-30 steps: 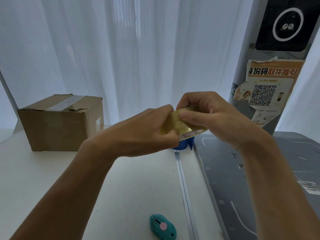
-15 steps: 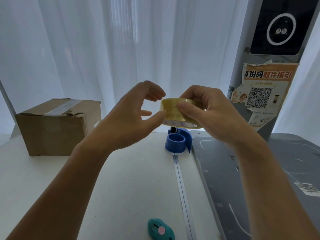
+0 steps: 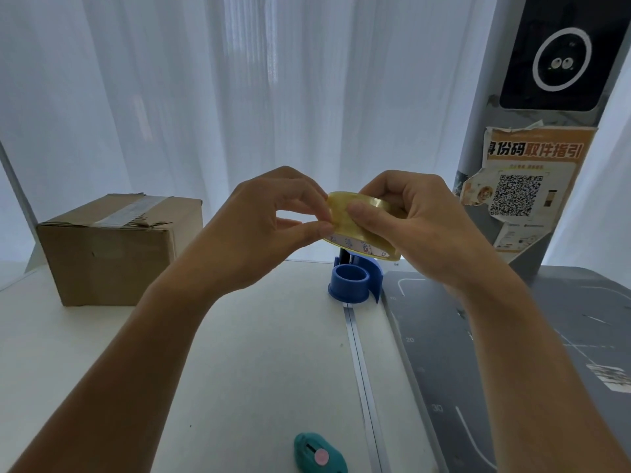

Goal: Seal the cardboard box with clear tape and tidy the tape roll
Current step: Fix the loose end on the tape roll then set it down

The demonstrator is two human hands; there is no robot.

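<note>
Right hand [image 3: 420,227] grips the tape roll [image 3: 358,223] — fingers closed round it; left hand [image 3: 259,230] pinches its edge, thumb and forefinger narrow — cardboard box [image 3: 116,247] taped shut on the counter [image 3: 239,370]

- Tape roll [image 3: 362,227]: translucent yellowish plastic film, glossy and smooth; printed white paper core liner visible at the lower rim.
- Cardboard box [image 3: 116,247]: brown corrugated cardboard, matt, creased along the top edge; a glossy strip of clear tape [image 3: 131,209] runs across the top.
- Dispenser [image 3: 355,281]: blue moulded plastic, smooth, semi-gloss.
- Cutter [image 3: 319,455]: teal plastic shell, smooth, with a pink plastic button.
- Table [image 3: 239,370]: white, matt, smooth surface; a metal strip [image 3: 362,370] with a dull sheen runs along it.
- Mat [image 3: 512,353]: grey, matt, printed with white markings.
- Curtain [image 3: 205,97]: sheer white cloth, softly pleated.
- Poster [image 3: 526,186]: paper, torn and wrinkled at the edges.
</note>
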